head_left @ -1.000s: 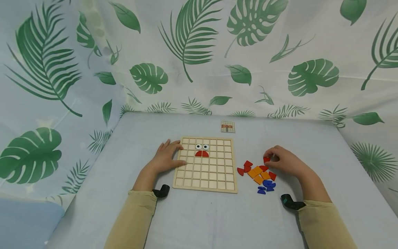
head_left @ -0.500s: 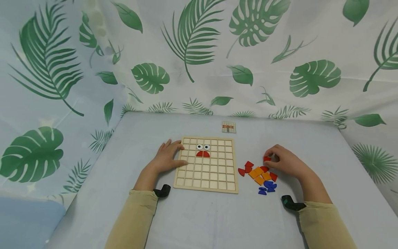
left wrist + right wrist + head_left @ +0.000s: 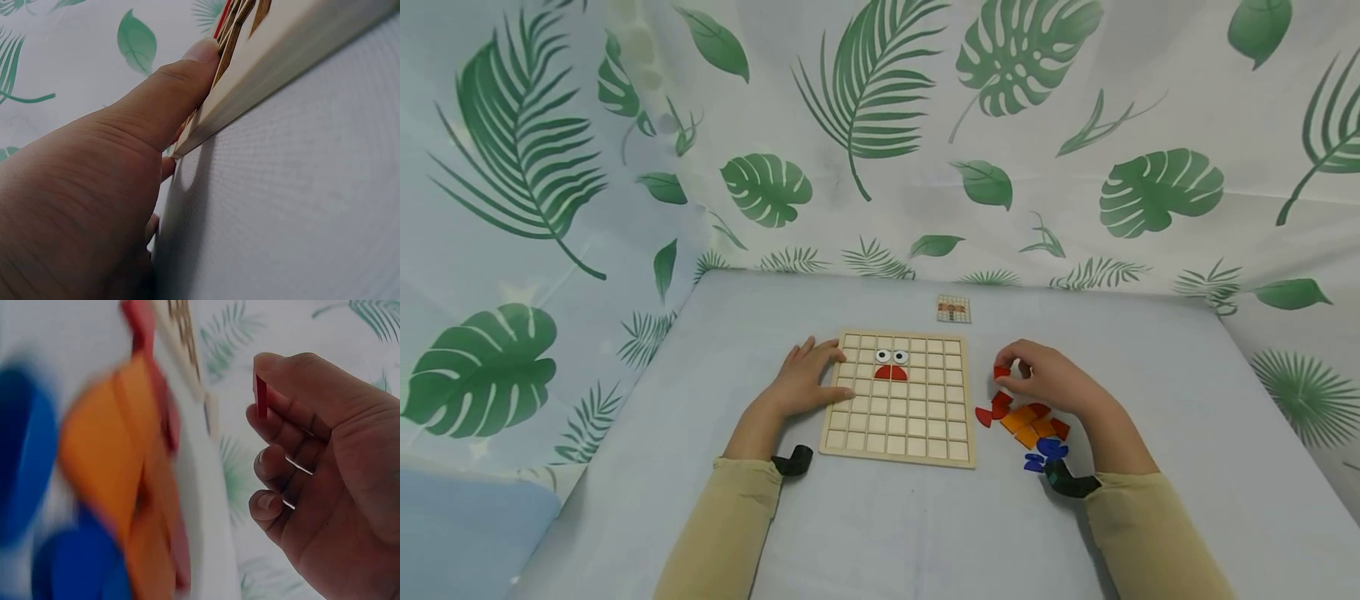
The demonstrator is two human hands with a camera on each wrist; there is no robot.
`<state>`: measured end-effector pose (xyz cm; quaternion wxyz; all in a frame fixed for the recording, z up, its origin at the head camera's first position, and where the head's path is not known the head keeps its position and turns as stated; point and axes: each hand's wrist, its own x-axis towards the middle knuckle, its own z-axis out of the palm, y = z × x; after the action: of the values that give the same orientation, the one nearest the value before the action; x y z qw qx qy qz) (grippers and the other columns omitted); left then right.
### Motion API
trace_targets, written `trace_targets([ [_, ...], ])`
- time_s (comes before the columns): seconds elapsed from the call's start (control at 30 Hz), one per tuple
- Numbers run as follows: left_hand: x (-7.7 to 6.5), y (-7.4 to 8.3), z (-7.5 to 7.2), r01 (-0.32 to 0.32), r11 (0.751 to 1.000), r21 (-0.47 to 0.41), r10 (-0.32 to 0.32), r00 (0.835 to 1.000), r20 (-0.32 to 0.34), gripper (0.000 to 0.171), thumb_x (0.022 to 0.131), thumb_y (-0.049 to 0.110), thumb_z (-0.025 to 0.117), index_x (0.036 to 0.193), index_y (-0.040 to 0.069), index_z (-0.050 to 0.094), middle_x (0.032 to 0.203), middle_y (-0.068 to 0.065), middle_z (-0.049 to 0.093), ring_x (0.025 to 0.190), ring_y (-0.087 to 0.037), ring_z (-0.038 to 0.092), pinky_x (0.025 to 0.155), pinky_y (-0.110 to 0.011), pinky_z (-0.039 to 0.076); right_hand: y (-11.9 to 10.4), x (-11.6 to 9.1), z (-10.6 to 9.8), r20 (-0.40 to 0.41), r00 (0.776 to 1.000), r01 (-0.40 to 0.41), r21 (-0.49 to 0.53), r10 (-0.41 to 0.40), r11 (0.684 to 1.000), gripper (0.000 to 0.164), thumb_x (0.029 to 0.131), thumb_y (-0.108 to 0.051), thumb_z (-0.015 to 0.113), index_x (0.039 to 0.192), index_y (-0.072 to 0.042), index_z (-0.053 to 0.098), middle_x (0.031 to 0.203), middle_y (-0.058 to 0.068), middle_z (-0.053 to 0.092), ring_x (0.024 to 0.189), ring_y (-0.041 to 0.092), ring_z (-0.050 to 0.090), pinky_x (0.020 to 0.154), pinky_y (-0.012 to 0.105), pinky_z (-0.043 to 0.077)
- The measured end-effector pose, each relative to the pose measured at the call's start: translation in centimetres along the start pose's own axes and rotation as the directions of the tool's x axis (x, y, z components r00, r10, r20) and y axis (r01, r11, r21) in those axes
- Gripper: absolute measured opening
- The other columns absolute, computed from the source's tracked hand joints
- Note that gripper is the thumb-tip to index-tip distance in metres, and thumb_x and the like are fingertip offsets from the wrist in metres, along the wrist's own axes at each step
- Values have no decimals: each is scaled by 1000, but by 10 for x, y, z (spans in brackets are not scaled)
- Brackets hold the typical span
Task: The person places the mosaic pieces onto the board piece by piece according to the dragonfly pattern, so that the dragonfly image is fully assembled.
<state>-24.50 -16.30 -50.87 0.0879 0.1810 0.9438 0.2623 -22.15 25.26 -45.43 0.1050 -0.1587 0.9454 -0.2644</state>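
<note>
A square wooden grid board [image 3: 898, 427] lies on the table. Two eye pieces [image 3: 891, 356] sit side by side in its upper cells, above two red quarter-round pieces [image 3: 891, 373] forming a half circle. My left hand [image 3: 801, 379] rests at the board's left edge, thumb and index fingertip on the frame; in the left wrist view the thumb [image 3: 181, 78] lies along the rim. My right hand [image 3: 1048, 373] pinches a red piece [image 3: 1002, 372] between thumb and index finger, above the table right of the board. The fingers partly hide that piece's shape in the right wrist view.
Loose orange squares [image 3: 1018, 419], red pieces [image 3: 984, 417] and blue pieces [image 3: 1052, 448] lie together right of the board, under my right hand and wrist. A small patterned card [image 3: 953, 308] lies beyond the board. Leaf-print cloth [image 3: 985, 183] hangs behind the table.
My right hand has moved left toward the board with the red piece, away from the pile's right side. My left hand and the board have stayed in place.
</note>
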Motion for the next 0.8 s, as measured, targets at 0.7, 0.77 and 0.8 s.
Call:
trace_targets([
  [0.7,1,-3,0,-5,1000,2,5,1000,-3,62,83,58,72,129,22,52,162,-3,29,155,-35,6,126,-53,-1,-79,60,56,52,979,196,63,-199,979,16,89,-25,74,101,-16,66,98,0,62,85,17,52,75,31,46],
  [0.77,1,-3,0,-7,1000,5,7,1000,-1,61,83,58,72,129,22,52,162,-3,29,155,-35,6,126,-53,-1,-82,63,62,56,975,210,67,-214,975,20,89,-26,74,104,-15,66,101,0,62,84,16,53,77,31,47],
  [0.8,1,-4,0,-7,1000,6,7,1000,-1,61,83,58,72,128,22,52,162,-3,29,155,-35,6,126,-53,-1,-84,64,65,59,974,216,70,-220,974,22,89,-26,74,105,-14,67,102,1,62,84,16,53,78,32,48],
])
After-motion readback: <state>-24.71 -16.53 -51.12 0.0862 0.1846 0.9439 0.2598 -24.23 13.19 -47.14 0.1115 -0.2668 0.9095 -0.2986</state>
